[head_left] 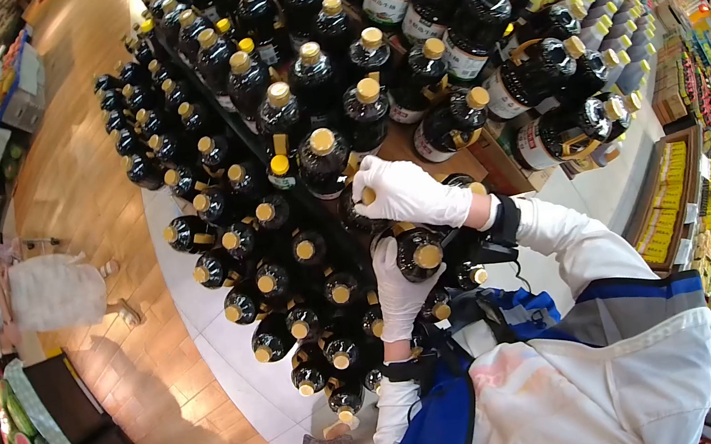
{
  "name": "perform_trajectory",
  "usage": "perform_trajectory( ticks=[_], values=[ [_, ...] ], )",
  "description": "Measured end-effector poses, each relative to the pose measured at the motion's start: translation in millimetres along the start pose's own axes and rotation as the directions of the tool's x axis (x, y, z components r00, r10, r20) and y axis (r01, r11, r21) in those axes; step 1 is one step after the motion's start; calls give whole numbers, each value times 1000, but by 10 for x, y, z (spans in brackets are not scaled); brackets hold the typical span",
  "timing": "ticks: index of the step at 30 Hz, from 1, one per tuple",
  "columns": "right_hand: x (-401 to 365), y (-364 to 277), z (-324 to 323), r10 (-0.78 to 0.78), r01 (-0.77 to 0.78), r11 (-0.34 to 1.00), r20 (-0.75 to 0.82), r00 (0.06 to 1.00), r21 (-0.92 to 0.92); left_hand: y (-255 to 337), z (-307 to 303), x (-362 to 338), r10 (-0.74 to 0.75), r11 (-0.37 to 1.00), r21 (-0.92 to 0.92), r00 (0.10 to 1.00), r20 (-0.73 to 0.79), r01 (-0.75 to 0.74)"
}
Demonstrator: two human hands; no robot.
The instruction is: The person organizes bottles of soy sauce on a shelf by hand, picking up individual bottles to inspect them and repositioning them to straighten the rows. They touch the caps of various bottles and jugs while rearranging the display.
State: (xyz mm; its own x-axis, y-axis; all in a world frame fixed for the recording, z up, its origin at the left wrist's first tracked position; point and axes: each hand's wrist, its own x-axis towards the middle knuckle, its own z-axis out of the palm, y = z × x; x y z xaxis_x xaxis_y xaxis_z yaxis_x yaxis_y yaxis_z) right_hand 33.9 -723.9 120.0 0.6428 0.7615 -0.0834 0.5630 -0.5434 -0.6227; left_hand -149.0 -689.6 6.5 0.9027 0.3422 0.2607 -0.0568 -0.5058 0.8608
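Had left grip clamped round dark bottle, right grip closed over yellow cap of next one up.

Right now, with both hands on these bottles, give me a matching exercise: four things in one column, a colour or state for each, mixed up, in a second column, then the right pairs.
Things:
1. left hand
2. right hand
3. bottle caps
4. apron

Colour or state:
A. blue
B. yellow
C. closed over the top of a display bottle
D. wrapped round a nearer bottle, just below its cap

Pairs: 1-D, 2-C, 3-B, 4-A
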Motion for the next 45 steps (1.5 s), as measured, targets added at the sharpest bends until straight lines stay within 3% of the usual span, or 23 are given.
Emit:
perform_trajectory(
  ticks=[3,4,8,11,12,15,17,18,19,21,23,24,26,27,31,33,37,39,44,45],
  values=[
    [-68,29,-211,-142,147,987,76,987,-69,-2,10,-37,-27,1000,-13,999,19,27],
    [-100,61,-306,-114,118,989,42,993,-87,-3,15,-36,-18,1000,-6,1000,16,18],
    [-217,523,-795,-55,-38,965,-340,939,-259,31,35,-96,-77,997,1,997,24,77],
    [-427,1106,-1116,-34,-186,909,-512,858,-373,299,-111,-47,-298,954,8,949,102,298],
    [-506,1257,-1191,32,-260,879,-493,869,-400,369,-149,-51,-314,947,-35,944,100,319],
    [-697,1538,-1222,-33,-158,924,-484,875,-349,509,-204,-85,-227,971,96,972,58,221],
    [-760,1661,-1188,50,-163,956,-415,909,-242,536,-103,-94,-35,997,63,995,-89,40],
    [-760,1658,-1184,69,-168,960,-390,918,-225,634,-34,-37,28,985,174,990,-139,-4],
    [-749,1721,-1131,1,-108,965,-410,912,-238,661,37,33,120,976,201,974,-190,-81],
    [-726,1812,-1048,-41,-72,963,-407,913,-259,837,125,226,227,924,344,963,-144,-166],
    [-737,1869,-997,-82,-50,959,-441,894,-280,1039,207,468,321,852,429,947,27,-301],
    [-755,1875,-989,-94,-52,953,-451,888,-300,1132,282,594,315,872,368,946,81,-322],
    [-779,1864,-962,-118,-63,938,-487,865,-340,1258,447,789,211,898,360,965,156,-254],
    [-798,1798,-1020,-42,-108,941,-427,903,-321,1316,511,865,123,902,387,973,193,-191],
    [-853,1832,-999,-29,-111,945,-415,909,-307,1391,836,1017,102,915,368,977,189,-167],
    [-920,1821,-996,-55,-79,951,-415,908,-300,1328,979,1035,9,938,336,976,218,-84],
    [-1069,1682,-978,-63,-104,933,-442,895,-344,1166,1062,1035,35,946,315,991,132,-75],
    [-1139,1667,-937,17,-140,938,-359,933,-318,1119,1133,1035,85,948,304,996,42,-93],
    [-1293,1586,-950,118,-154,980,-253,960,-126,1021,1291,946,102,966,248,990,-100,-74],
    [-1309,1606,-918,105,-130,989,-290,951,-68,983,1299,928,100,971,230,988,-121,-70]
  ],
)
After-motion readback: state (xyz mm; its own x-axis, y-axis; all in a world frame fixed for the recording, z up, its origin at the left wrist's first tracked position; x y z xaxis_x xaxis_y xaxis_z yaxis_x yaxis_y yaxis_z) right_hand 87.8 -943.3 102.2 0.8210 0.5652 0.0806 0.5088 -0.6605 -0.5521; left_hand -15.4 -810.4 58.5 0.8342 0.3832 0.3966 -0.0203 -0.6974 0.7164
